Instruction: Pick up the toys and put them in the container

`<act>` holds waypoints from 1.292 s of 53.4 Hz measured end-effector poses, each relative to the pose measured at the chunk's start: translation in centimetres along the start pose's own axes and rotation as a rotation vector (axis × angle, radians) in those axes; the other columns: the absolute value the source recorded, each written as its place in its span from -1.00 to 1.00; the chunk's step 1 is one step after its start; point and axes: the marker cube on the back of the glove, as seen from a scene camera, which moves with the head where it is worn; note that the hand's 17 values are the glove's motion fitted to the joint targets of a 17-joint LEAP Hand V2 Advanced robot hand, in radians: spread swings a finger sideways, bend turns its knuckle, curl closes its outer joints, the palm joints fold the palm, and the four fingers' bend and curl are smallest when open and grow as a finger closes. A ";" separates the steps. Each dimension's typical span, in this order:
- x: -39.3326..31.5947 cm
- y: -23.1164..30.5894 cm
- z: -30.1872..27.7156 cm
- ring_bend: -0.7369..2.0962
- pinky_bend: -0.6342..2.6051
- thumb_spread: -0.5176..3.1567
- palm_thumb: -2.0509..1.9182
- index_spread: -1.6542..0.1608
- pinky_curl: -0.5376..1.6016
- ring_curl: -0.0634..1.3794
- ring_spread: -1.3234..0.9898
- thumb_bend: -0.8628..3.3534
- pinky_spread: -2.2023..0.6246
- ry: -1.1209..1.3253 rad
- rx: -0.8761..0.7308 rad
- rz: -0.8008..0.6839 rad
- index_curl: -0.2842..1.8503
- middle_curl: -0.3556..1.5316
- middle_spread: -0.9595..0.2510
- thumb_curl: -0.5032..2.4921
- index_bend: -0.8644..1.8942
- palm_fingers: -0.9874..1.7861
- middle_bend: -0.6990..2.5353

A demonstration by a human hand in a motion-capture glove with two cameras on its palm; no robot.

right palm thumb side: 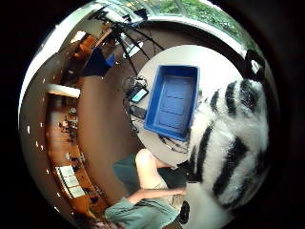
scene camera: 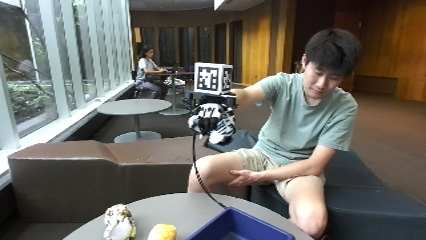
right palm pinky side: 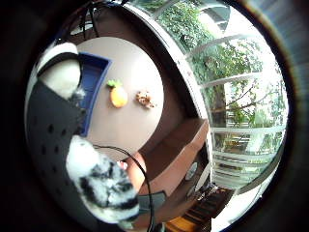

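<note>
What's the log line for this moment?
right hand: holds striped toy, raised above table | bin: empty | on table: pineapple toy, brown toy

Furry plush zebra toy (scene camera: 212,123); plastic container (right palm thumb side: 172,101)

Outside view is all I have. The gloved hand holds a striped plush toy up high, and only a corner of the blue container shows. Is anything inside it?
Observer: No. The thumb side palm view shows the whole floor of the blue container, and it is bare.
Operator: What is the yellow toy beside it?
Observer: A pineapple toy with green leaves, lying flat on the table.
Operator: Does it touch the other toy?
Observer: No. The brownish toy lies apart from it, on the side away from the container.
</note>
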 end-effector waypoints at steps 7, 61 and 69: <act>-4.2 -1.4 -1.6 0.38 -0.06 -0.70 0.38 0.41 -0.07 0.10 -0.22 -0.60 0.29 -0.033 0.021 -0.052 0.18 0.17 0.19 -0.01 0.09 0.46 0.08; -12.6 -6.4 9.8 -0.15 0.16 -0.09 0.09 0.51 -0.06 -0.27 0.09 -0.60 0.56 -0.122 -0.335 -0.023 -0.22 -0.15 0.43 -0.28 -0.33 -0.44 -0.48; -10.2 -6.2 8.3 -0.17 0.13 -0.05 0.08 0.52 -0.09 -0.30 0.13 -0.60 0.58 -0.106 -0.272 -0.004 -0.29 -0.20 0.43 -0.32 -0.29 -0.40 -0.48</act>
